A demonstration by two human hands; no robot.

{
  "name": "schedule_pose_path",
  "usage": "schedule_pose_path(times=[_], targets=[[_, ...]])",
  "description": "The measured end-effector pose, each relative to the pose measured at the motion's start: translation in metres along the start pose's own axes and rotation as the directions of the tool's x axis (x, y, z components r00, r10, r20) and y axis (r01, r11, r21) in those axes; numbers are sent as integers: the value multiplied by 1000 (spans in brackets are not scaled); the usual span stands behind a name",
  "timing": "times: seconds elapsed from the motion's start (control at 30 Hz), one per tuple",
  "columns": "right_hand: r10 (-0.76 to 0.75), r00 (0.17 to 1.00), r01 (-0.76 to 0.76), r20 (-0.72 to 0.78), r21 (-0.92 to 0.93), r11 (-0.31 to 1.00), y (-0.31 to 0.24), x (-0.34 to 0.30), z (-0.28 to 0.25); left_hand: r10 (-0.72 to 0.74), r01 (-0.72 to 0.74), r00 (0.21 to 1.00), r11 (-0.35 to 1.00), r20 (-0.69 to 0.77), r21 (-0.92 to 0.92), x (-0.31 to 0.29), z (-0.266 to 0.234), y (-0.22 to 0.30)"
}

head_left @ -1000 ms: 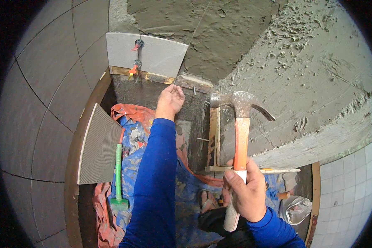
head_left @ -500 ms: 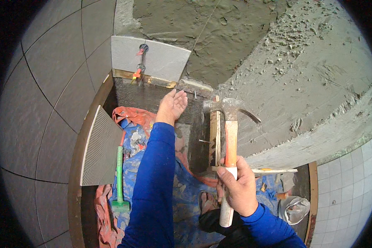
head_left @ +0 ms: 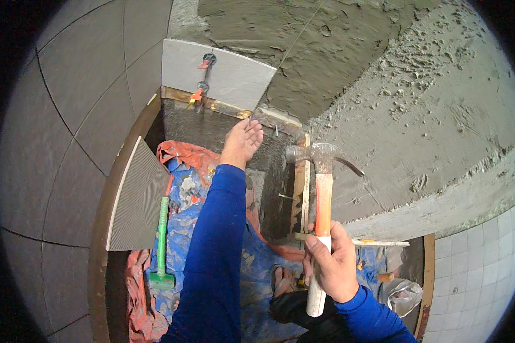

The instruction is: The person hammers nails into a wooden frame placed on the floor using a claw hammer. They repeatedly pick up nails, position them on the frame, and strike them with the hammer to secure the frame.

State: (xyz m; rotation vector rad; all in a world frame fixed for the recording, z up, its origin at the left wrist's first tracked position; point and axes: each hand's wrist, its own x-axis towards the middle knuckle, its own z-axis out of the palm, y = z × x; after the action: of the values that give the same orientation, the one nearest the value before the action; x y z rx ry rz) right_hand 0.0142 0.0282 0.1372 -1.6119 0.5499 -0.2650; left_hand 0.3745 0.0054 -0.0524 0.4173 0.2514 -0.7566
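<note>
My right hand (head_left: 335,266) is wrapped round the white grip of a claw hammer (head_left: 323,197), which stands head up with an orange band on its handle. Ahead and to the left, my left hand (head_left: 244,141) has its palm turned up and its fingers curled. Its thumb and forefinger pinch at something thin, too small to make out, by the wooden batten (head_left: 220,106). Above that batten sits a light grey tile (head_left: 229,74) with red and yellow levelling clips (head_left: 199,93). A thin string line (head_left: 299,35) runs down toward my left fingertips. One nail (head_left: 276,130) sticks out right of my hand.
Wet mortar (head_left: 252,28) covers the surface at the top, rough cement (head_left: 395,137) the right. A ridged-back tile (head_left: 137,200) leans at left beside a green mallet (head_left: 162,246). Below lie a blue tarp (head_left: 263,303) and a plastic bag (head_left: 403,294). Upright wooden strips (head_left: 301,188) stand near the hammer head.
The view has shifted slightly. Both hands keep about the same pose, with the hammer still upright in the right and the left at the batten.
</note>
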Motion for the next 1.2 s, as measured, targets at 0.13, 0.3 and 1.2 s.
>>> schedule_pose_path(times=[0.13, 0.3, 1.2], targets=[[3, 1000, -2, 21, -49, 999, 6, 0, -5, 5, -2, 999, 999, 50, -46, 8, -1, -3], [67, 996, -53, 55, -233, 971, -19, 10, 2, -18, 18, 1000, 1000, 9, -13, 13, -3, -1], [302, 649, 472, 698, -59, -879, -141, 271, 58, 1, -25, 990, 986, 141, 164, 28, -23, 6]])
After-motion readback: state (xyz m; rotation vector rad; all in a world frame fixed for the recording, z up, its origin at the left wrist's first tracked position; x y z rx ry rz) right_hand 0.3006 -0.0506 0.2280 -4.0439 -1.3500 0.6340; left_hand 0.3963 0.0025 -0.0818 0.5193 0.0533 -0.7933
